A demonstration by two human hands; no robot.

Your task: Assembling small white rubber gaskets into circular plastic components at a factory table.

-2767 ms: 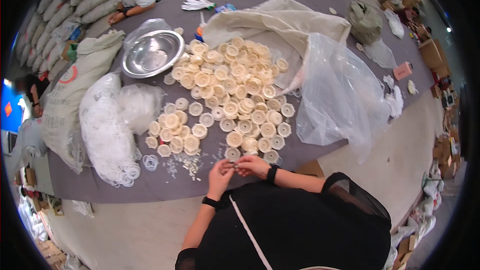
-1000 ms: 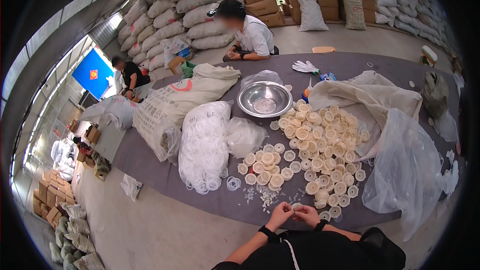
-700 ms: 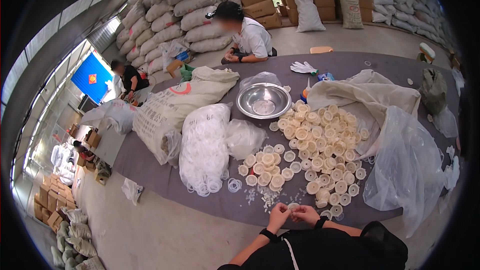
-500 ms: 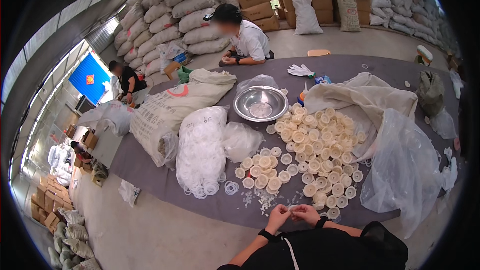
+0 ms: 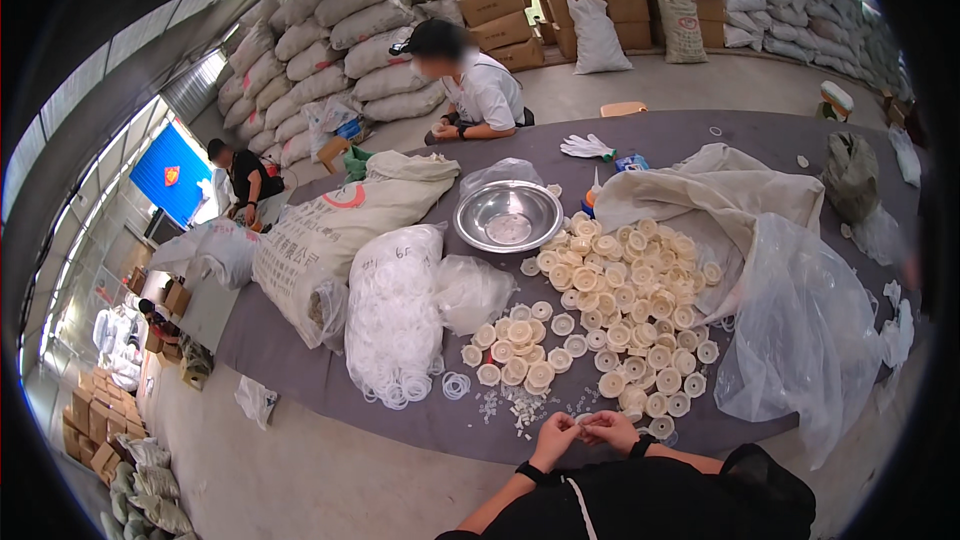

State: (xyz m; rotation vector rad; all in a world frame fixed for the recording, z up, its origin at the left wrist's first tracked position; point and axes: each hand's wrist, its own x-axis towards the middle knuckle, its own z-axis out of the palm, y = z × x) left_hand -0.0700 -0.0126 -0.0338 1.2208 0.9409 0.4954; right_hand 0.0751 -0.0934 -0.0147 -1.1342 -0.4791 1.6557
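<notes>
A small pale part (image 5: 583, 422), too small to be identified, is pinched between the fingertips of both hands at the near edge of the grey table (image 5: 760, 140). The left hand (image 5: 556, 434) and the right hand (image 5: 612, 430) are held close together, fingers closed on the part; whether both actually grip it cannot be told. Just beyond the hands, a scatter of tiny white pieces (image 5: 520, 406) and a wide heap of cream round caps (image 5: 620, 310) are spread on the table. To the left, a clear bag of white rings (image 5: 395, 315) is laid beside a printed sack (image 5: 320, 240). A steel bowl (image 5: 508, 216) is set behind the heap. A seated person (image 5: 475, 85) is observed at the far edge.
</notes>
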